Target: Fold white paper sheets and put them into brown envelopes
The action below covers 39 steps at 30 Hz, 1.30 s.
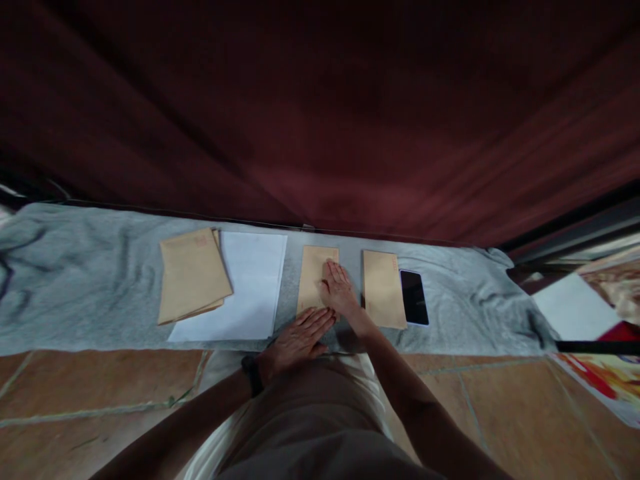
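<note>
A brown paper envelope (311, 273) lies flat on the grey cloth in front of me. My right hand (339, 288) rests on its right side, palm down with the fingers stretched out. Across the envelope's near edge lies my left hand (300, 337), flat, its fingers pointing to the right; a dark band circles that wrist. Both hands press on the paper and grip nothing. To the right is a neat stack of brown envelopes (384, 290). Further left, a looser pile of larger brown envelopes (194, 275) partly covers white paper sheets (253, 287).
A dark-screened phone (414, 298) lies beside the right stack. Grey cloth (465, 300) covers the long narrow surface, backed by a dark red curtain-like sheet (320, 133). Tiled floor (475, 393) shows below; printed papers (605, 380) are at the far right.
</note>
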### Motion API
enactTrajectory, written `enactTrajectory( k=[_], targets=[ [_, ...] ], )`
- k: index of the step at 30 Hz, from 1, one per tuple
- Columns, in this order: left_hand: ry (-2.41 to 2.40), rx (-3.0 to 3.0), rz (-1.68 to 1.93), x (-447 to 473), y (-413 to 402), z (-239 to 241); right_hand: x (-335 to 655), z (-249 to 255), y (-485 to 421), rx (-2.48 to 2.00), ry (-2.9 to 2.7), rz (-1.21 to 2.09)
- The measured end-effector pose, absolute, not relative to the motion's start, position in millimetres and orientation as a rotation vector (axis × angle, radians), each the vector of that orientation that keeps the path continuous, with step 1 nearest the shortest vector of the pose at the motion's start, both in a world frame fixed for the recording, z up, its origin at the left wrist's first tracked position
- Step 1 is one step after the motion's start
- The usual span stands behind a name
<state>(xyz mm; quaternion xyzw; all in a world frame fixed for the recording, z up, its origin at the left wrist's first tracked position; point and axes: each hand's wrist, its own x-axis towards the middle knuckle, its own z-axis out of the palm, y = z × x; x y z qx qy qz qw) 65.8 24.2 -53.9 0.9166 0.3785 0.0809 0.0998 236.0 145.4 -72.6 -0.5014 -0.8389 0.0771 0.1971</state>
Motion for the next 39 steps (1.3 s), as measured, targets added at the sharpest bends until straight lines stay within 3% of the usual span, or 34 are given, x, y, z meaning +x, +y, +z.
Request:
enactTrajectory(
  k=[8, 16, 25, 32, 39],
  targets=[
    [1.103, 2.736, 0.252, 65.3, 26.2, -52.4, 230.3, -75.6, 171.3, -1.565, -2.322, 0.176],
    [1.098, 2.706, 0.288, 64.1, 25.6, -64.2, 240.8, -83.0, 123.6, -1.253, -2.44, 0.165],
    [1.094, 2.704, 0.262, 64.6, 25.7, -55.7, 233.8, -72.4, 159.9, -1.468, -2.404, 0.174],
    [1.086, 2.69, 0.269, 62.9, 26.3, -61.2, 204.1, -64.3, 164.9, -1.038, -2.694, 0.257],
    [1.094, 2.705, 0.301, 63.4, 23.8, -57.5, 197.0, -71.4, 186.0, -1.244, -2.582, 0.273]
  ],
)
